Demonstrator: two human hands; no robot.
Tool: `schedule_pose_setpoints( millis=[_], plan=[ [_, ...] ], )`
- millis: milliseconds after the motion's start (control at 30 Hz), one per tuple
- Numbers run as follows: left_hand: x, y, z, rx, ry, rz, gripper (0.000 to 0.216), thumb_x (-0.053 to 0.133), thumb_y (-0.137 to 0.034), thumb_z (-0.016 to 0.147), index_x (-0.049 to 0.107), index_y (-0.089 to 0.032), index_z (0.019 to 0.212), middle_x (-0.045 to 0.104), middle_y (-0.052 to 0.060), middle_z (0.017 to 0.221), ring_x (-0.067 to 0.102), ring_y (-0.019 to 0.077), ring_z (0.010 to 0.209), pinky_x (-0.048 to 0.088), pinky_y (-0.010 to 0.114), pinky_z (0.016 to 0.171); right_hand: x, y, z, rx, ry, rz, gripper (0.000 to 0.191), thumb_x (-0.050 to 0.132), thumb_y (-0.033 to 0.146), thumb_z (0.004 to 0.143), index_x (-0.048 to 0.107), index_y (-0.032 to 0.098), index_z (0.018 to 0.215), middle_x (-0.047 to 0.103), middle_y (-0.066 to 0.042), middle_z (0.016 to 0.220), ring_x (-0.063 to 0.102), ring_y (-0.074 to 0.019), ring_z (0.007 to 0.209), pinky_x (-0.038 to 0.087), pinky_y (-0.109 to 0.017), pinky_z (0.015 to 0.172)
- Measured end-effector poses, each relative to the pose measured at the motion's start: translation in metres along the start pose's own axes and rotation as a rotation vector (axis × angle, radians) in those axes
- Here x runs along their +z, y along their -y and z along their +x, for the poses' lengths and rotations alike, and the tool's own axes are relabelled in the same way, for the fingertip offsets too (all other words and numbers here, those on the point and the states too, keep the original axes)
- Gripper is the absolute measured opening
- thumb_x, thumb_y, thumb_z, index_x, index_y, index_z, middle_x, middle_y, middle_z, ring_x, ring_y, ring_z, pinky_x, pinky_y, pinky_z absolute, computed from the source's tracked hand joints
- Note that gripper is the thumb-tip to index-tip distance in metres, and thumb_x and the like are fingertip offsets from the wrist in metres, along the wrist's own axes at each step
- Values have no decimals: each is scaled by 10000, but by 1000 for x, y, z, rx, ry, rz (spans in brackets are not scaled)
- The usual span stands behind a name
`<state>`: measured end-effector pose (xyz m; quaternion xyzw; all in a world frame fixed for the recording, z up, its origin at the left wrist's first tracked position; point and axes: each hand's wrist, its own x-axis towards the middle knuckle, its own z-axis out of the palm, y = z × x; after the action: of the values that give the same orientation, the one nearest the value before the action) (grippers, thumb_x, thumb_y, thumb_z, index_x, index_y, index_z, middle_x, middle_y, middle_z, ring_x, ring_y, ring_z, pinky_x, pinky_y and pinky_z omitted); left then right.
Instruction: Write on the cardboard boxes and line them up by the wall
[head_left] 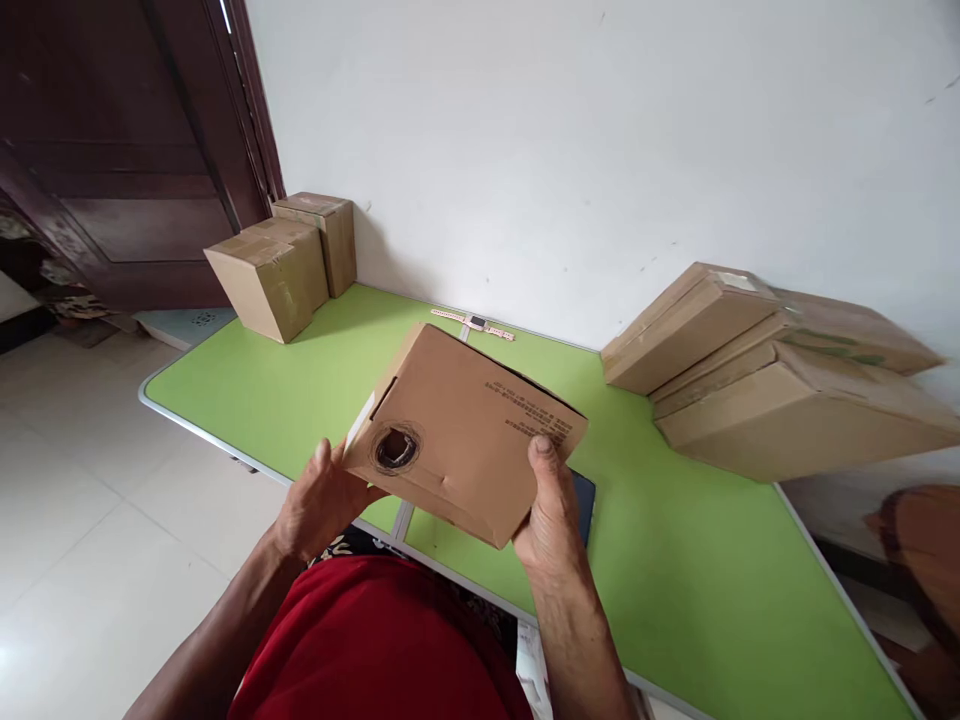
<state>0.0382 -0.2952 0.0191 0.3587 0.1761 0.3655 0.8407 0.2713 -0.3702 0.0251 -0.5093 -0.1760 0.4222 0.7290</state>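
Observation:
Tilted above the green table, a brown cardboard box (465, 430) is held between my two hands. It has a round hole ringed with dark scribbled marks near its lower left corner, a slot above that, and small printed text on the right. My left hand (326, 500) grips the left lower edge, its fingers partly hidden beneath. On the right side, my right hand (549, 505) has its thumb on the printed face, with the other fingers out of sight behind the box. A dark flat object (583, 508) lies on the table, partly covered by the box and hand.
The green folding table (675, 560) stands against a white wall. Cardboard boxes (277, 270) sit at its far left, and several larger cartons (795, 400) at the right. A pink-banded watch (477, 323) lies by the wall. A brown round-backed seat (919, 540) is beyond the right edge.

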Motion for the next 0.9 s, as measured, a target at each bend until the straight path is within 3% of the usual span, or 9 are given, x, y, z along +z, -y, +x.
schedule_pose_setpoints(
  millis=[133, 267, 367, 467, 533, 600, 733, 900],
  plan=[
    [9, 16, -4, 177, -6, 252, 830, 853, -558, 862, 555, -248, 1572, 631, 143, 1566, 479, 424, 1530, 387, 577, 1263, 14, -5, -11, 12, -34, 67, 885, 779, 747, 803, 600, 249, 1512, 716, -143, 1437, 627, -398, 1370, 544, -562, 1102],
    [15, 26, 4, 175, -213, 281, 650, 890, -496, 829, 687, -207, 1374, 754, 138, 1376, 658, 392, 1347, 540, 506, 1122, 20, -23, -27, 47, 7, 103, 827, 771, 717, 834, 562, 321, 1529, 652, -102, 1528, 627, -373, 1366, 559, -542, 1072],
    [5, 12, 10, 187, -422, 204, 639, 927, -572, 707, 735, -172, 1167, 827, 111, 1138, 767, 363, 1117, 628, 445, 960, 8, -33, -34, 47, 94, 80, 635, 744, 714, 859, 669, 327, 1357, 684, -89, 1471, 610, -349, 1377, 561, -515, 1046],
    [-13, -13, 7, 108, -491, 233, 663, 926, -598, 663, 726, -152, 1111, 831, 90, 956, 799, 336, 933, 654, 386, 789, -8, -30, -34, 23, 139, -32, 615, 711, 780, 843, 694, 315, 1246, 710, -97, 1408, 636, -331, 1320, 572, -480, 996],
    [-20, -23, 0, 18, -452, 354, 664, 886, -597, 731, 707, -161, 1199, 830, 89, 998, 799, 322, 923, 647, 352, 745, -12, -25, -33, 42, 219, -171, 646, 744, 747, 843, 660, 304, 1306, 694, -111, 1432, 643, -320, 1315, 564, -456, 1011],
    [-21, -21, -7, -59, -359, 497, 690, 840, -576, 819, 640, -200, 1362, 808, 103, 1185, 785, 324, 1033, 646, 344, 795, -11, -20, -33, 53, 264, -329, 660, 747, 713, 864, 627, 277, 1345, 684, -131, 1443, 645, -317, 1322, 547, -444, 1044],
    [-10, 8, -18, -152, -167, 603, 797, 717, -582, 955, 384, -273, 1610, 649, 141, 1513, 676, 360, 1301, 610, 432, 1008, -3, -18, -32, 30, 110, -682, 746, 683, 778, 845, 588, 222, 1334, 721, -175, 1340, 687, -372, 1232, 552, -498, 1021],
    [-5, 29, -22, -178, -94, 785, 837, 643, -578, 1005, 234, -304, 1682, 614, 168, 1544, 687, 368, 1258, 573, 525, 1046, -1, -27, -30, -21, -79, -994, 1171, 734, 801, 667, 427, 85, 1541, 502, -293, 1598, 462, -471, 1504, 417, -585, 1207]
  ],
)
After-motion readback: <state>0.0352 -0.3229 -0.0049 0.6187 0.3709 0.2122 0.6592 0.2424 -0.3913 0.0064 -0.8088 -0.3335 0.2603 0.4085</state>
